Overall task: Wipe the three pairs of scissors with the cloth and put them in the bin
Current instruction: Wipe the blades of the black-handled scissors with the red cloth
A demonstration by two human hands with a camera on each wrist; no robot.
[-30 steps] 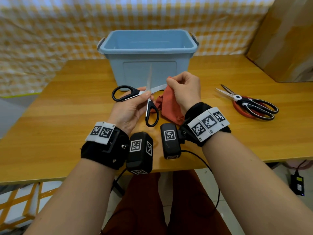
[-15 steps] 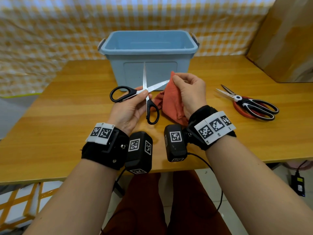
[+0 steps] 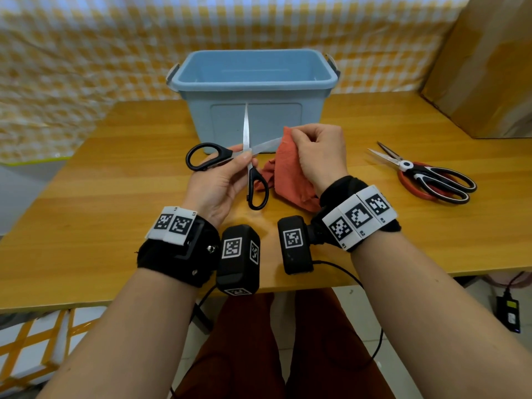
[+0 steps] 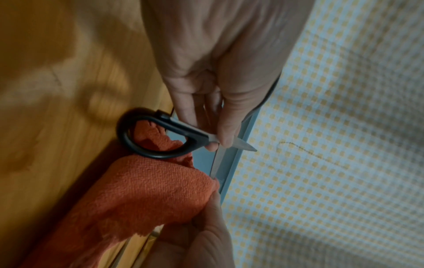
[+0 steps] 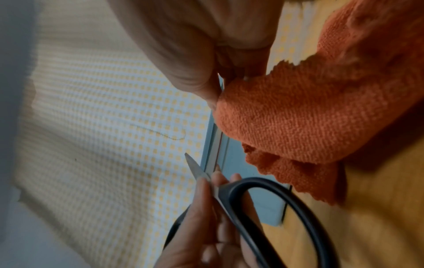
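Observation:
My left hand (image 3: 230,174) pinches the black-handled scissors (image 3: 218,158) at their pivot, above the wooden table (image 3: 115,197). Their blades are spread wide, one pointing up and one to the right. My right hand (image 3: 313,151) pinches the orange cloth (image 3: 288,174) around the tip of the right-pointing blade. In the left wrist view the cloth (image 4: 137,195) covers that blade's end, under the black handle loop (image 4: 149,134). The right wrist view has the cloth (image 5: 298,112) and handle (image 5: 275,208) too. A light blue bin (image 3: 253,90) stands just behind. Two more scissors (image 3: 426,175) lie stacked at the right.
A brown cardboard box (image 3: 483,67) stands at the table's back right. A yellow checked curtain (image 3: 115,47) hangs behind the table. The table's near edge runs just below my wrists, and cables hang under it.
My right hand slid the cloth outward along the right-pointing blade toward its tip. The scissors tilted so the other blade now stands upright. My left hand kept its hold.

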